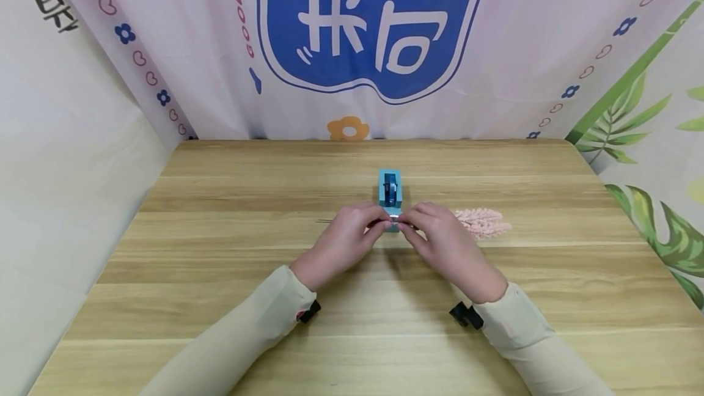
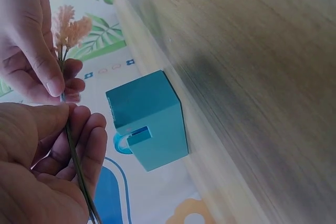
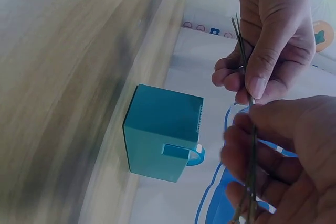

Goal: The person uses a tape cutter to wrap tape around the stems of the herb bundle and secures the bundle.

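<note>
Both hands pinch the thin green stems [image 2: 79,163] of a bunch of pink artificial flowers [image 1: 484,223]. My left hand [image 1: 348,236] grips toward the bare stem ends, which stick out to the left. My right hand [image 1: 448,246] pinches closer to the flower heads, which point right. The two sets of fingertips nearly meet, thumbs along the stems. Just beyond them stands a blue tape dispenser [image 2: 144,106], its toothed cutting edge facing the hands. A roll of tape [image 1: 390,191] sits inside it. In the head view the fingertips overlap the dispenser's near end.
The wooden table [image 1: 247,176] spreads around the hands, with a printed curtain [image 1: 209,78] along its back edge. Dark wrist cameras [image 1: 466,315] are strapped at both sleeves. A leaf-patterned cloth [image 1: 649,157] hangs on the right.
</note>
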The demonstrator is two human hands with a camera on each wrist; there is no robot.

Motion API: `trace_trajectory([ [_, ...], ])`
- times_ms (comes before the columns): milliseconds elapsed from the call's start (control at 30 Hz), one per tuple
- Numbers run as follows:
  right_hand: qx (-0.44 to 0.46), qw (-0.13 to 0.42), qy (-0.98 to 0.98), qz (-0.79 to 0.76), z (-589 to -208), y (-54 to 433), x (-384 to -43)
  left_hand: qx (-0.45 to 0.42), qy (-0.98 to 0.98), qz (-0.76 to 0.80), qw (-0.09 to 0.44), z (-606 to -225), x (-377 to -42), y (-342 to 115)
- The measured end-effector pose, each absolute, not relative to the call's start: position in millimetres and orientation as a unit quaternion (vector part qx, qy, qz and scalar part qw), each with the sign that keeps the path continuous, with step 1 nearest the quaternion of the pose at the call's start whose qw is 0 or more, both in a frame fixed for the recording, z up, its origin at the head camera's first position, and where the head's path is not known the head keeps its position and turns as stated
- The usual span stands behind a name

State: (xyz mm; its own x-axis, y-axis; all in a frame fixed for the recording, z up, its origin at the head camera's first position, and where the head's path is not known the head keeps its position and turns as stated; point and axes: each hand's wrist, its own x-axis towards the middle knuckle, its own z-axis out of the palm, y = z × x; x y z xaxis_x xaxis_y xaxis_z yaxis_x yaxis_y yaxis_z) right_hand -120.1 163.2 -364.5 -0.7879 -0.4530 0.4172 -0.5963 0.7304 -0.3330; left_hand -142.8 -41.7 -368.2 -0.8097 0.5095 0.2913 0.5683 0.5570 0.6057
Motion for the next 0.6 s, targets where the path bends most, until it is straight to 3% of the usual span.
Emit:
trace_trajectory([
  [367, 0.278, 0.123, -0.929, 0.211, -362.2, 162.9, -120.2, -0.308, -0.887, -0.344, 0.018, -366.1, -143.7, -41.8],
  [600, 0.273, 0.128, -0.932, 0.202, -364.0, 163.0, -119.8, -0.313, -0.894, -0.321, 0.002, -364.1, -145.3, -41.6],
])
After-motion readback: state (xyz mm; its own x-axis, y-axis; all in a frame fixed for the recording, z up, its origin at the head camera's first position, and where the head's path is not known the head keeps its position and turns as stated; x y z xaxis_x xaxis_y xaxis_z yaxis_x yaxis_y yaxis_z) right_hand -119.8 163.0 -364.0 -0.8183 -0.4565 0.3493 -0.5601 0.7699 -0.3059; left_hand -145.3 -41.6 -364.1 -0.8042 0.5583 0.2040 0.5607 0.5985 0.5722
